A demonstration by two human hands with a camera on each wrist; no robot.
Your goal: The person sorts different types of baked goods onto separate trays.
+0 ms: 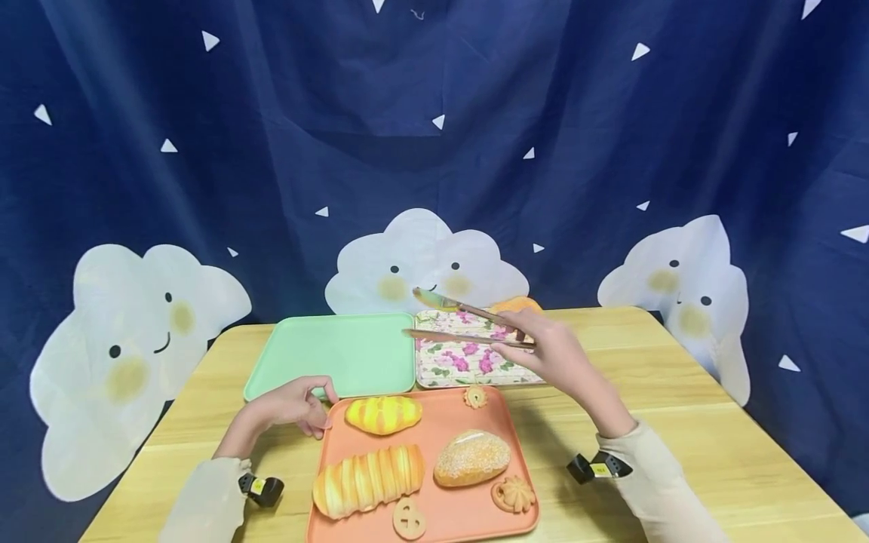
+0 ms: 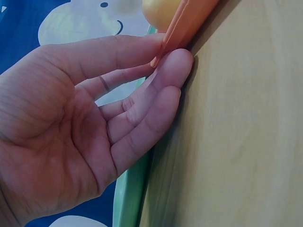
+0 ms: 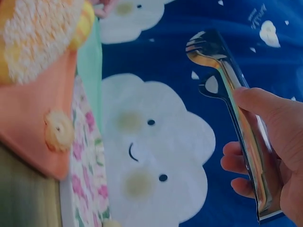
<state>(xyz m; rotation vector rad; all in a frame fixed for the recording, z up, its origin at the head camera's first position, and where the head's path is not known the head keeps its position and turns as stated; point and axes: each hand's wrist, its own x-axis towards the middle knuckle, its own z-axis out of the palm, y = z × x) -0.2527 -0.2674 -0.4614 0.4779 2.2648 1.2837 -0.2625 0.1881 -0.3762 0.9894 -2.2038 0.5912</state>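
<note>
In the head view, we see the left hand lightly pinching the flat coral tray with rounded corners at its ten o'clock corner; this tray lies towards six o'clock, its near edge cut off. The right hand grips shiny metal tongs, their arms spread and pointing to nine o'clock, partly hiding the white tray with pink flowers. Behind it, we make out only part of an orange object.

In the left wrist view, we find the coral rim between the digits; at twelve o'clock a smooth yellow rounded object is cropped.

In the right wrist view, the tongs' ends point to one o'clock, their arms overlapping, so we cannot judge the gap here. At ten o'clock, a white-crusted golden loaf is cut off.
</note>
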